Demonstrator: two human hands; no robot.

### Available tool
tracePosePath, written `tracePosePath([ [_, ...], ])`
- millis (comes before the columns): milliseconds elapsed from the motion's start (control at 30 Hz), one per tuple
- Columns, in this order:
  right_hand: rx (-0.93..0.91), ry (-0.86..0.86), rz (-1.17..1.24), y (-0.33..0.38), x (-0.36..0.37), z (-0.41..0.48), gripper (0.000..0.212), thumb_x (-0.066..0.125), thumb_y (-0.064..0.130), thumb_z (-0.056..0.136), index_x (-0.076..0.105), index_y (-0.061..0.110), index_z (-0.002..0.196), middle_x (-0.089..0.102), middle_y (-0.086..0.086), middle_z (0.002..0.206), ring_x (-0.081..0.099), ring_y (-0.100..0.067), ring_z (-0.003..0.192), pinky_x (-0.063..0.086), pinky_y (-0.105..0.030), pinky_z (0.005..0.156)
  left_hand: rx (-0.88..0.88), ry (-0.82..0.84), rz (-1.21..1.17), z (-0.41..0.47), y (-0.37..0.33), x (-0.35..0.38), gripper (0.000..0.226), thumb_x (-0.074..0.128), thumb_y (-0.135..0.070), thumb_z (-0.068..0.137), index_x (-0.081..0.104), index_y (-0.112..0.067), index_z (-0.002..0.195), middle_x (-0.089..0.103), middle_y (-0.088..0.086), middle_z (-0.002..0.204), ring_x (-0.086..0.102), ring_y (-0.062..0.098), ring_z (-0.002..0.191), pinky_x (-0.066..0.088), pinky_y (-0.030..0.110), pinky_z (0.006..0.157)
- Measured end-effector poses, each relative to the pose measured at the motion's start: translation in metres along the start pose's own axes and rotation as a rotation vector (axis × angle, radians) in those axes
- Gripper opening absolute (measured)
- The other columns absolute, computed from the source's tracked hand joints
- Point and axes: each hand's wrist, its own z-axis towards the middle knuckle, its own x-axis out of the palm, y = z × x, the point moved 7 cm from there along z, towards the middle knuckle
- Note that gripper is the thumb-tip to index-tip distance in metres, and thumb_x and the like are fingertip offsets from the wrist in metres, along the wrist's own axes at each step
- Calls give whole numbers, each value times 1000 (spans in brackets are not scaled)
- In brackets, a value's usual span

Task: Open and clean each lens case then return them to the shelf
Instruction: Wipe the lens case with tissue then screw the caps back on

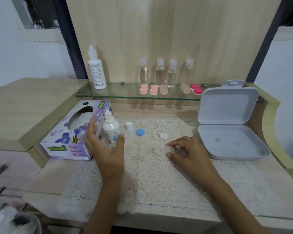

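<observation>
A clear, uncapped lens case (159,150) lies on the lace mat (156,179). My right hand (188,152) pinches its right cup between thumb and forefinger. Its blue cap (140,132) and white cap (164,135) lie loose on the mat behind it. My left hand (103,146) is spread around a small white solution bottle (110,130) that stands upright without its lid; thumb and fingers flank the bottle without closing on it. The bottle's white lid (129,126) stands beside it. Several pink, beige and red lens cases (153,90) sit on the glass shelf (125,96).
A tissue box (71,137) lies left of the bottle. An open grey plastic box (227,141) stands at the right with its lid up. On the shelf are a tall white bottle (96,71) and several small clear bottles (172,73). Crumpled tissue (12,222) lies low at left.
</observation>
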Motion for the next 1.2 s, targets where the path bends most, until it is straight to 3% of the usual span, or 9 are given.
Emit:
tracePosePath([
  [100, -14, -8, -16, 1, 0, 0, 24, 73, 31, 80, 70, 26, 103, 62, 15, 97, 49, -9, 96, 43, -29, 85, -207, 90, -117, 1, 18, 10, 66, 69, -9, 84, 34, -22, 138, 43, -2, 139, 43, 8, 127, 37, 30, 108],
  [200, -20, -6, -19, 2, 0, 1, 24, 72, 30, 81, 70, 26, 104, 62, 14, 97, 49, -9, 96, 43, -29, 84, -175, 125, -83, 5, 19, 11, 49, 66, -8, 86, 42, -28, 124, 51, -8, 123, 50, 4, 112, 39, 23, 98],
  [267, -31, -9, -29, 3, 0, 0, 23, 72, 30, 82, 70, 25, 104, 61, 14, 97, 48, -8, 94, 41, -28, 81, -186, 174, -89, 8, 20, 14, 48, 67, -9, 85, 44, -24, 125, 53, -7, 121, 52, 6, 110, 41, 22, 96],
  [400, -50, -14, -46, 5, 0, 0, 24, 72, 29, 82, 69, 26, 105, 60, 16, 95, 46, -6, 91, 38, -25, 76, -195, 261, -25, 12, 26, 17, 55, 69, -12, 84, 43, -16, 133, 54, 1, 128, 52, 15, 116, 43, 29, 99],
  [567, -51, -17, -63, 7, 0, 0, 34, 73, 31, 81, 68, 23, 113, 61, 12, 98, 46, -9, 92, 38, -24, 78, -183, 396, 48, 22, 33, 15, 47, 70, -16, 83, 47, -23, 123, 55, 3, 124, 52, 22, 116, 43, 48, 102],
  [667, -53, -5, -85, 6, 1, 1, 37, 72, 36, 81, 68, 22, 115, 61, 10, 97, 45, -9, 93, 36, -18, 77, -53, 552, 124, 22, 21, 17, 45, 71, -20, 84, 47, -25, 122, 54, 1, 121, 51, 18, 110, 45, 33, 94],
  [767, -51, 7, -93, 5, 1, 2, 35, 71, 38, 81, 69, 23, 113, 59, 11, 97, 43, -7, 93, 32, -10, 76, 145, 705, 305, 20, 6, 22, 47, 70, -21, 85, 46, -22, 125, 48, -6, 118, 46, 7, 103, 37, 15, 82],
  [967, -45, 11, -98, 6, 1, 1, 33, 71, 38, 82, 69, 24, 111, 59, 13, 99, 42, -5, 95, 31, -8, 76, 406, 973, 601, 22, -14, 37, 53, 69, -23, 84, 47, -19, 132, 53, -2, 122, 47, 20, 108, 40, 39, 93],
  [1200, -49, 7, -102, 6, 1, 1, 33, 70, 39, 81, 69, 24, 111, 58, 14, 97, 42, -5, 93, 31, -8, 74, 544, 1067, 746, 18, -21, 46, 58, 68, -30, 85, 44, -22, 138, 51, -4, 130, 44, 17, 115, 34, 30, 95],
])
